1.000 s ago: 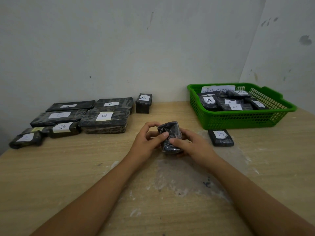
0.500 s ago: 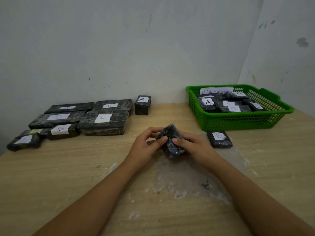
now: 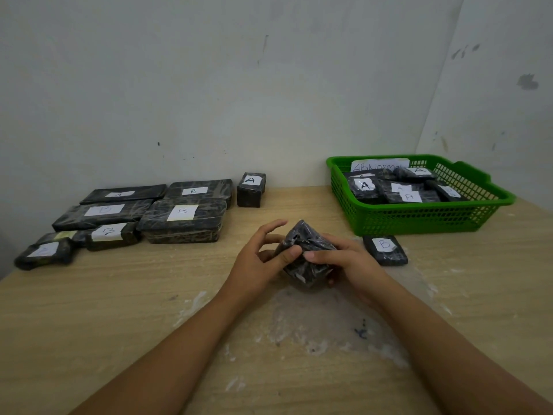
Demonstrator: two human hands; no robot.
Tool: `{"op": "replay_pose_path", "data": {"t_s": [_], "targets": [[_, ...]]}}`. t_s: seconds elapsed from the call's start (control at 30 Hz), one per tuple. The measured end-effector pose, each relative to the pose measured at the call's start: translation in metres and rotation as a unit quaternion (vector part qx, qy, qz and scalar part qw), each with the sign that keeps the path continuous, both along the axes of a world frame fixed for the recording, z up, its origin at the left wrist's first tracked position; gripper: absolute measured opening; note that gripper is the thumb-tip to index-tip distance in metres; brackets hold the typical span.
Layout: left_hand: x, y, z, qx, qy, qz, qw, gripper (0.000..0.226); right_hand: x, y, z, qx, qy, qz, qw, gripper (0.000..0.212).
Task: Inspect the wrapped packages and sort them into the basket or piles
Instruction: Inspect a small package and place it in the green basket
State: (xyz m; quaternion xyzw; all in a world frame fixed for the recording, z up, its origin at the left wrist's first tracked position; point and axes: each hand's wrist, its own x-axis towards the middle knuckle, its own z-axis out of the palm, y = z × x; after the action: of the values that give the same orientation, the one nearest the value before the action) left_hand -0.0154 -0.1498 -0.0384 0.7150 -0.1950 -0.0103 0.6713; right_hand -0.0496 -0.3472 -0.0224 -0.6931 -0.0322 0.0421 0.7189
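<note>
- My left hand (image 3: 263,259) and right hand (image 3: 344,259) both grip one dark wrapped package (image 3: 305,253), tilted on a corner just above the bench (image 3: 119,310); no label shows on its visible faces.
- Sorted so far, as I judge: several labelled packages lie in the green basket (image 3: 419,218); a pile (image 3: 143,217) marked A and B sits far left.
- One B package (image 3: 385,250) lies just before the basket.
- Left to do: finish inspecting this package and place it.
</note>
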Motion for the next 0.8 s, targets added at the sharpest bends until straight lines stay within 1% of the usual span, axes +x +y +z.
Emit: {"op": "replay_pose_path", "data": {"t_s": [0.07,0.17,0.27,0.33,0.4,0.47,0.53,0.6,0.67,0.73,0.8], "targets": [[-0.001,0.001,0.002,-0.014,0.000,0.001,1.000,0.059,0.002,-0.002,0.000,0.021,-0.010,0.007,1.000,0.042],[-0.002,0.002,0.003,-0.004,0.000,-0.015,1.000,0.053,0.002,-0.005,0.000,0.014,-0.037,-0.011,0.999,0.039],[0.000,0.002,0.002,0.000,0.001,-0.016,1.000,0.048,0.005,-0.007,-0.001,0.007,-0.054,-0.021,0.998,0.044],[0.000,0.002,0.000,0.008,0.003,-0.023,1.000,0.051,0.006,-0.008,-0.003,-0.012,-0.063,-0.022,0.998,0.048],[0.001,0.001,-0.003,0.024,-0.003,-0.036,0.999,0.057,0.007,-0.007,-0.004,-0.039,-0.068,-0.032,0.996,0.044],[0.003,0.001,-0.004,0.043,-0.015,-0.044,0.998,0.064,0.007,-0.004,-0.003,-0.062,-0.067,-0.079,0.993,0.041],[0.005,0.002,-0.004,0.045,-0.024,-0.039,0.998,0.063,0.008,-0.003,-0.004,-0.075,-0.078,-0.121,0.987,0.041],[0.006,0.002,-0.003,0.028,-0.013,-0.027,0.999,0.059,0.007,-0.003,-0.006,-0.104,-0.094,-0.118,0.983,0.044],[0.007,0.003,-0.003,0.023,-0.012,-0.013,1.000,0.053,0.006,-0.003,-0.007,-0.150,-0.113,-0.101,0.977,0.051],[0.008,0.003,-0.005,0.031,-0.028,-0.003,0.999,0.052,0.007,-0.002,-0.010,-0.191,-0.142,-0.101,0.966,0.055],[0.009,0.002,-0.007,0.030,-0.034,-0.009,0.999,0.054,0.008,-0.001,-0.012,-0.211,-0.168,-0.118,0.956,0.053]]}}
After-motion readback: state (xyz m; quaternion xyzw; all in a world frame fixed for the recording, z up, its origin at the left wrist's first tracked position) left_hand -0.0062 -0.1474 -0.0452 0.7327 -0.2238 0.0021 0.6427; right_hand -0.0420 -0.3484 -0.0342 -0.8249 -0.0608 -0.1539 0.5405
